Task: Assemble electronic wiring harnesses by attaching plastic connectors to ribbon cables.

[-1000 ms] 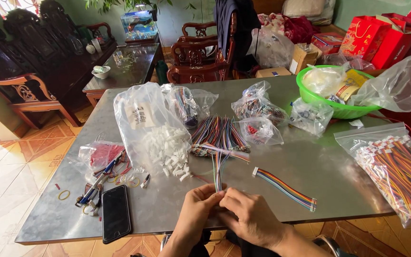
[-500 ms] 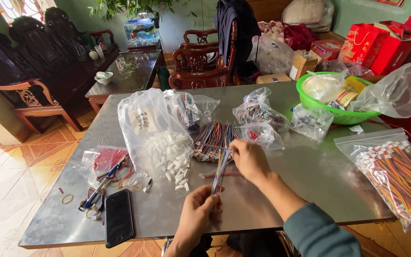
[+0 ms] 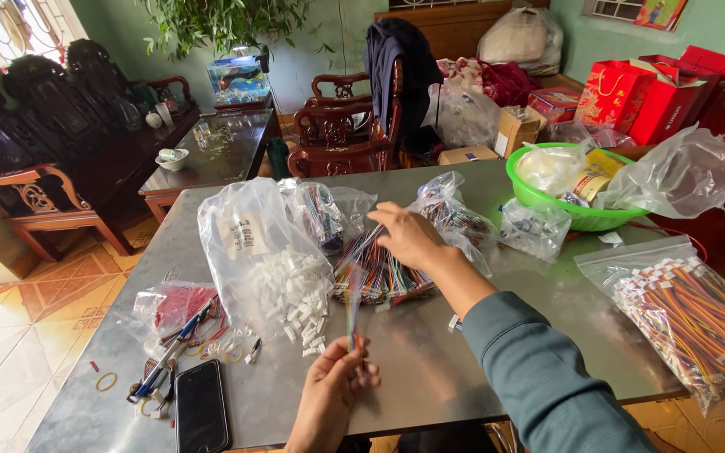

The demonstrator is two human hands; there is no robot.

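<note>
The left hand (image 3: 335, 387) pinches the near end of a small bundle of coloured wires (image 3: 352, 312), fingers closed around it just above the front edge of the desk (image 3: 430, 377); the strands rise from the grip, a little blurred, toward the middle of the desk. The right hand (image 3: 409, 236) reaches forward over the wire pile (image 3: 379, 273), fingers curled down onto the strands; whether it has closed on any of them cannot be told. These wires look thin, light and limp, likely to droop, fan out and snag on their neighbours, so a firm pinch near one end, where the strands lie together, seems the best hold; a grip at mid-length would probably let both ends flop. Left of the pile a clear bag (image 3: 253, 252) spills small white connectors (image 3: 299, 302), light and easily scattered. A phone (image 3: 201, 407) lies near the front left corner, and a green bowl (image 3: 597, 218) stands at the far right.
</note>
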